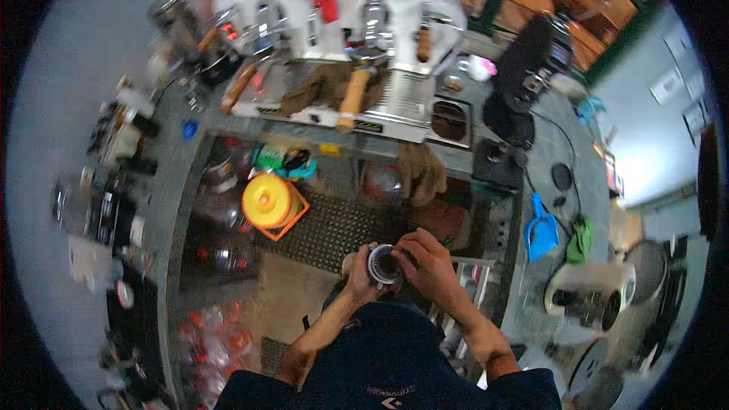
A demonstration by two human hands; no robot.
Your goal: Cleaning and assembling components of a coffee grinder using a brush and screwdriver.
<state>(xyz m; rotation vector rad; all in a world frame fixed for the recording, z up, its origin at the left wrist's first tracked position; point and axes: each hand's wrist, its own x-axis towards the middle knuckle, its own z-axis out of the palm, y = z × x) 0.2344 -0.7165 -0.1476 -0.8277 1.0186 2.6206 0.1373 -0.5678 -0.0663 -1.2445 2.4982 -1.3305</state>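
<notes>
A metal portafilter basket [384,265] with dark coffee grounds in it is in front of my body at waist height. My left hand [360,274] is wrapped around its left side and grips it; the handle is hidden. Over the right part of the rim bend the fingers of my right hand [422,261], their tips at or just above the grounds. Whether those fingers pinch anything is too blurred to tell. Ahead stands a white espresso machine [347,60], with a wooden-handled portafilter [354,99] locked in it and a brown cloth [319,88] on its drip tray.
A yellow lidded container [266,200] stands low at the left in an orange crate [291,222]. On the right counter are a black coffee grinder [527,80], a blue dustpan [541,230] and a green cloth [580,239]. Another brown cloth [421,173] hangs from the front counter edge.
</notes>
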